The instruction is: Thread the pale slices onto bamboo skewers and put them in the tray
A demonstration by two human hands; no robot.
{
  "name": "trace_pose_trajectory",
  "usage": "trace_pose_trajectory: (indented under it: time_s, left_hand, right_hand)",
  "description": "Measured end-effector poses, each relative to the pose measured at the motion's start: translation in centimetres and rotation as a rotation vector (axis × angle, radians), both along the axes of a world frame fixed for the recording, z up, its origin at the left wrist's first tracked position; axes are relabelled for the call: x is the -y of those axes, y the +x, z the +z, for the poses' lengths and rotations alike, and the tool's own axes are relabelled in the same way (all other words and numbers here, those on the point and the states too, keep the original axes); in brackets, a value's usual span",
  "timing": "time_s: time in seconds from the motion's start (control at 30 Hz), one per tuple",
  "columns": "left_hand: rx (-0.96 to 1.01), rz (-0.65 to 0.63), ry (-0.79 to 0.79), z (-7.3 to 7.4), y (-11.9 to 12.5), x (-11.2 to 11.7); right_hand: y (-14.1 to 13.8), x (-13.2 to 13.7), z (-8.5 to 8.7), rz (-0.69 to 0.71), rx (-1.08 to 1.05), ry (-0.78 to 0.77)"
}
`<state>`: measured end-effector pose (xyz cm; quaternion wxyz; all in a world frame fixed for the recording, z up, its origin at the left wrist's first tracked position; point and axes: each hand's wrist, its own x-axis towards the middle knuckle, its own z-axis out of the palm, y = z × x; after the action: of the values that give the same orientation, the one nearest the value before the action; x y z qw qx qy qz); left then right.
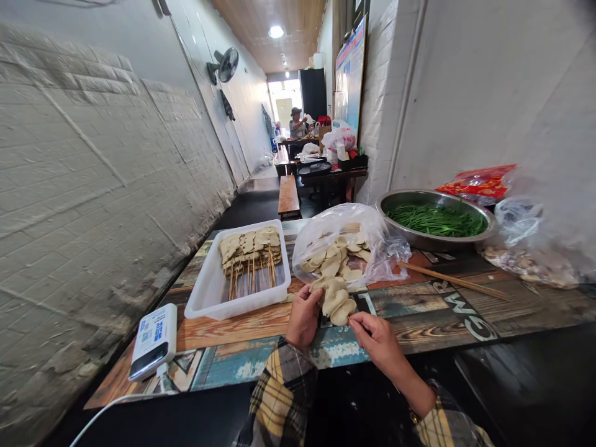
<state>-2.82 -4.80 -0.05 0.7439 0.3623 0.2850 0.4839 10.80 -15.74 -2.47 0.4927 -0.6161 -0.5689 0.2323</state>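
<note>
Between my hands is a skewer of flat, pale beige slices (336, 300), held over the table's near edge. My left hand (305, 315) pinches the slices at their left end. At the lower right end, the fingers of my right hand (376, 338) are closed on the skewer, most of which is hidden. Just beyond lies an open clear plastic bag (311, 233) with loose slices (333, 257) of the same kind. To the left, a white plastic tray (205, 297) holds stacked finished skewers (251, 251), their bare sticks pointing toward me.
Bare bamboo sticks (459, 282) lie to the right. Behind them stands a metal bowl (410, 234) of green chives (435, 220), beside a red package (482, 182) and another plastic bag (531, 264). A white power bank (153, 341) with a cable sits left. A person (297, 124) sits far back.
</note>
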Motion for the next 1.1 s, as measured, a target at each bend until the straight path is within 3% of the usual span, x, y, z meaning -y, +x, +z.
trace_pose_trajectory:
  time_s: [0.1, 0.3, 0.6, 0.97, 1.1]
  left_hand:
    - [0.016, 0.016, -0.015, 0.11, 0.08, 0.02]
    - [-0.114, 0.171, 0.029, -0.64, 0.11, -0.33]
    - [0.051, -0.051, -0.050, -0.26, -0.27, -0.26]
    - [0.105, -0.120, -0.076, -0.16, -0.07, -0.13]
    - [0.074, -0.048, -0.063, -0.19, -0.02, -0.15]
  right_hand:
    - [0.03, -0.07, -0.33, 0.010, 0.014, 0.004]
    - [-0.03, 0.07, -0.28, 0.039, 0.072, -0.010]
    - [-0.10, 0.17, 0.22, 0.032, 0.136, 0.005]
    - [-0.09, 0.12, 0.13, 0.035, 0.119, -0.007]
    - [-0.04, 0.16, 0.12, 0.056, 0.133, -0.021]
